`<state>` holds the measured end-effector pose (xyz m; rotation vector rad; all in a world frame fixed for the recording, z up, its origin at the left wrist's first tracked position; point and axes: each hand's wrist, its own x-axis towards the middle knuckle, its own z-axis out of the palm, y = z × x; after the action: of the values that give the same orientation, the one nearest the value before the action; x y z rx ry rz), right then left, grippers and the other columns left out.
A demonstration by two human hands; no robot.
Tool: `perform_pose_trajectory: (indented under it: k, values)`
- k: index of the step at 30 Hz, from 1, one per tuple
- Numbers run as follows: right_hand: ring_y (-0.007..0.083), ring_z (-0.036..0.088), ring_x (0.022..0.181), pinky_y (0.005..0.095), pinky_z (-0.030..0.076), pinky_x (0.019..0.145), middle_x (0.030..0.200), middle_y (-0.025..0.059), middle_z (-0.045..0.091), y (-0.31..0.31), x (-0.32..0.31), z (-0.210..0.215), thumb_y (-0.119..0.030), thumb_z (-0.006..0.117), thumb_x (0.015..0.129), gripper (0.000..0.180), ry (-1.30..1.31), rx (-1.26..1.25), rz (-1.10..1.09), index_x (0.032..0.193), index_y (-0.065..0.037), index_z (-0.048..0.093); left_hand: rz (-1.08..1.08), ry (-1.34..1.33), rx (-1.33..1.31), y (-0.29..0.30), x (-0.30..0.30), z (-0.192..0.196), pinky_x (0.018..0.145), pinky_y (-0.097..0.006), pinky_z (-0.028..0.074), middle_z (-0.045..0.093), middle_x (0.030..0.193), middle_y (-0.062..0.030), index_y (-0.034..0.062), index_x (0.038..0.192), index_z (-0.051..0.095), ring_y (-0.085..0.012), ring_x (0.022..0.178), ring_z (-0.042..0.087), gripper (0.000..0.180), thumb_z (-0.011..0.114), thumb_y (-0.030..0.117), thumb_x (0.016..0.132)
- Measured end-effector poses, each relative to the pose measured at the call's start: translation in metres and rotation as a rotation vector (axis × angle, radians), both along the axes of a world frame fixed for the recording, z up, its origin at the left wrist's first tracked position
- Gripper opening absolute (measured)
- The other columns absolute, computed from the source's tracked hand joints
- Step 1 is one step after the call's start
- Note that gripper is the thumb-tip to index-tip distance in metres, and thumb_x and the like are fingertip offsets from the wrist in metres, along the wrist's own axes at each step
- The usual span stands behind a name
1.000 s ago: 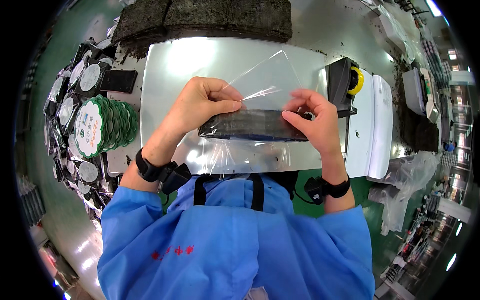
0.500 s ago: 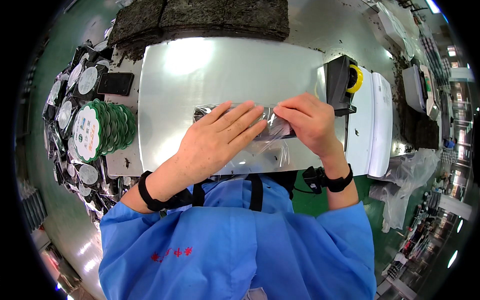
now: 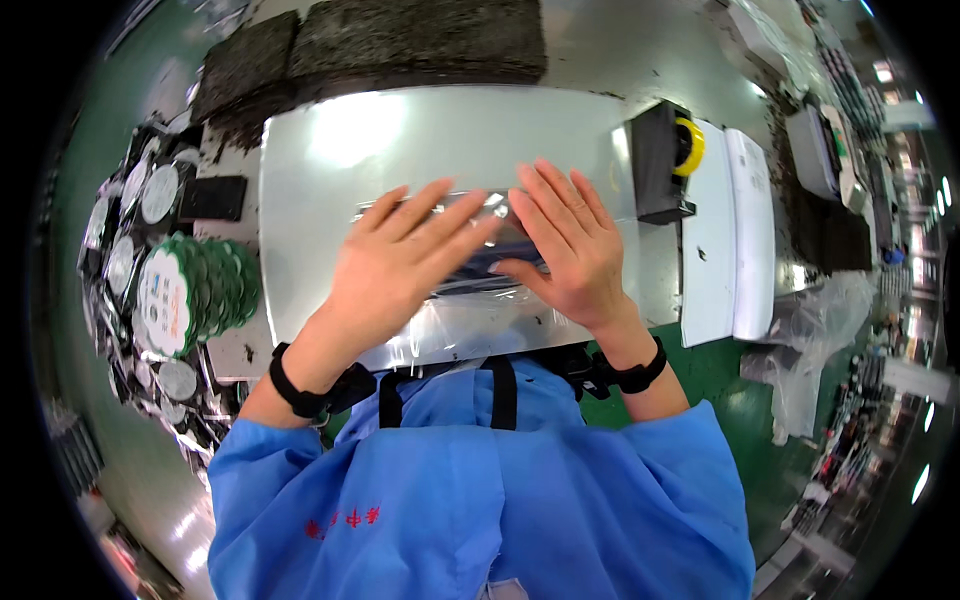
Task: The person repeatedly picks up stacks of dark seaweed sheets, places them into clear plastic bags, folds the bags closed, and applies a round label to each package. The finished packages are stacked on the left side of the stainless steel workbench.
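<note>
A dark, flat packet in clear plastic film (image 3: 485, 268) lies on the shiny metal board (image 3: 300, 250) in front of me. My left hand (image 3: 388, 265) rests over its left part, fingers outstretched and slightly apart. Over its right end is my right hand (image 3: 572, 250), also stretched out with the thumb pointing inward across the packet. Nothing is gripped in either hand. Both hands hide much of the packet, and they are a little blurred. Loose film spreads from its near side toward the board's front edge.
Dark fibrous slabs (image 3: 420, 45) lie behind the board. A black tape dispenser (image 3: 655, 165) with a yellow roll stands right, beside white sheets (image 3: 708, 240). Leftward are a black phone (image 3: 213, 198), scalloped green-edged labels (image 3: 205, 290) and heaped wrapped packets (image 3: 158, 195) with round stickers.
My right hand has let go of the pinched film and flattened over the packet's right end. My left hand stays spread on the packet. The whole view has shifted slightly.
</note>
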<state>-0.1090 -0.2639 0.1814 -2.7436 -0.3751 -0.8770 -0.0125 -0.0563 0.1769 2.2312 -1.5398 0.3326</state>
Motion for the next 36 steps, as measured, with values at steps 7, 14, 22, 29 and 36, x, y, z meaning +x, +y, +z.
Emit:
perform_pose_trajectory:
  k: [7, 14, 22, 29, 36]
  values:
    - [0.0232, 0.069, 0.072, 0.0314, 0.052, 0.062, 0.092, 0.0095, 0.071, -0.195, -0.072, -0.045, -0.017, 0.067, 0.087, 0.019, 0.205, 0.391, -0.900, 0.098, -0.002, 0.071, 0.387, -0.007, -0.060, -0.004, 0.026, -0.015, 0.092, -0.037, 0.051, 0.061, 0.131, -0.0018, 0.0145, 0.129, 0.059, -0.0304, 0.113, 0.061, 0.052, 0.070, 0.006, 0.079]
    - [0.0335, 0.072, 0.079, 0.0362, 0.060, 0.068, 0.105, 0.0157, 0.066, -0.265, -0.060, -0.056, -0.023, 0.069, 0.089, 0.030, 0.783, 1.450, -0.776, 0.107, 0.000, 0.063, 0.383, -0.005, -0.027, -0.011, 0.020, -0.012, 0.091, -0.037, 0.051, 0.061, 0.131, -0.0012, 0.0141, 0.130, 0.059, -0.0272, 0.109, 0.061, 0.052, 0.070, 0.006, 0.080]
    - [0.0393, 0.066, 0.100, 0.0484, 0.055, 0.092, 0.096, 0.0121, 0.063, -0.201, -0.097, -0.149, -0.001, 0.055, 0.093, 0.017, -0.069, 1.968, -0.569, 0.107, 0.010, 0.057, 0.379, -0.004, -0.062, -0.009, 0.019, -0.009, 0.090, -0.037, 0.051, 0.061, 0.131, -0.0009, 0.0137, 0.127, 0.061, -0.0278, 0.108, 0.062, 0.051, 0.071, 0.006, 0.078]
    - [0.0225, 0.068, 0.091, 0.0330, 0.055, 0.082, 0.104, 0.0155, 0.068, -0.124, -0.076, -0.149, -0.003, 0.058, 0.092, 0.013, -0.090, 1.653, -0.581, 0.098, 0.007, 0.064, 0.386, -0.037, -0.043, -0.008, 0.018, -0.012, 0.091, -0.037, 0.051, 0.063, 0.128, -0.0014, 0.0139, 0.127, 0.060, -0.0301, 0.107, 0.062, 0.049, 0.071, 0.009, 0.079]
    - [0.0156, 0.067, 0.061, 0.0276, 0.052, 0.058, 0.068, 0.0100, 0.069, 0.025, 0.032, -0.037, -0.024, 0.067, 0.090, 0.030, 0.675, 1.229, -0.149, 0.076, 0.003, 0.066, 0.380, -0.067, -0.043, -0.011, 0.010, -0.007, 0.092, -0.038, 0.050, 0.061, 0.130, -0.0018, 0.0123, 0.127, 0.061, -0.0302, 0.110, 0.062, 0.051, 0.071, 0.007, 0.077]
